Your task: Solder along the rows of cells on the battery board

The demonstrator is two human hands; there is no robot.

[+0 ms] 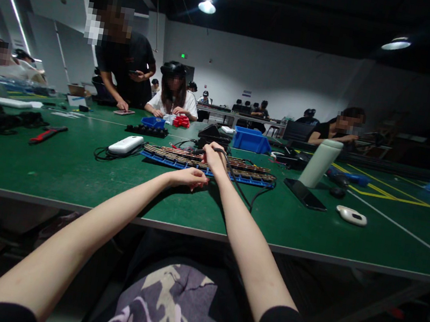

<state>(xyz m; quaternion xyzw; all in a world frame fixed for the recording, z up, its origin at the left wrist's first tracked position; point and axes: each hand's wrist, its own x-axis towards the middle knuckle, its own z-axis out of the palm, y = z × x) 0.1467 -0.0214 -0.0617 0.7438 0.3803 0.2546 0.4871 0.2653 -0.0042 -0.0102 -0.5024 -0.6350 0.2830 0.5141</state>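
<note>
In the head view, a long blue rack (pixel 169 161) lies across the green table, with rows of thin copper-coloured strips along it. My right hand (pixel 215 159) is over the rack's middle, closed around a slim black corded tool (pixel 199 151) that points left. Its black cord (pixel 238 185) trails down to the right over the rack. At the rack's near edge is my left hand (pixel 189 177), fingers curled together. Whatever those fingertips may hold is too small to make out.
Left of the rack sit a white device (pixel 126 145) and red-handled pliers (pixel 47 135). To the right are a pale green bottle (pixel 320 164), a phone (pixel 305 194) and a small white gadget (pixel 351 215). Behind stands a blue bin (pixel 251 140); co-workers are across the table.
</note>
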